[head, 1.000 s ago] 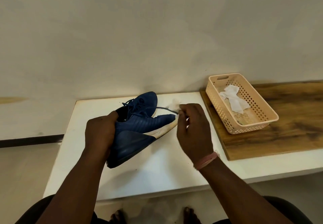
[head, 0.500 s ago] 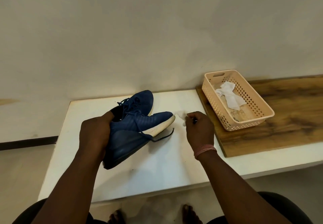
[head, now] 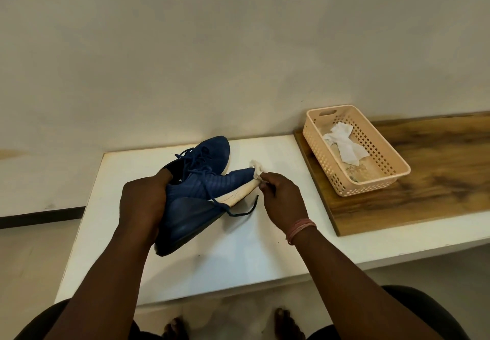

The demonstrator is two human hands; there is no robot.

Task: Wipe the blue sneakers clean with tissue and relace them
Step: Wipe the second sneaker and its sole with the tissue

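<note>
The left hand (head: 143,202) grips the heel of one blue sneaker (head: 196,202) and holds it tipped up over the bench (head: 238,260), and the right hand (head: 281,196) pinches a small bit of tissue (head: 256,168) against the toe. The other sneaker (head: 212,151) sits just behind the left hand. The loose lace (head: 238,211) hangs under the right hand, so I think it could snag the fingers, and the thin tissue might rip if rubbed hard

Both hands curled: left (head: 141,202) gripping, right (head: 283,198) apparently pinching, arms extended.
</note>
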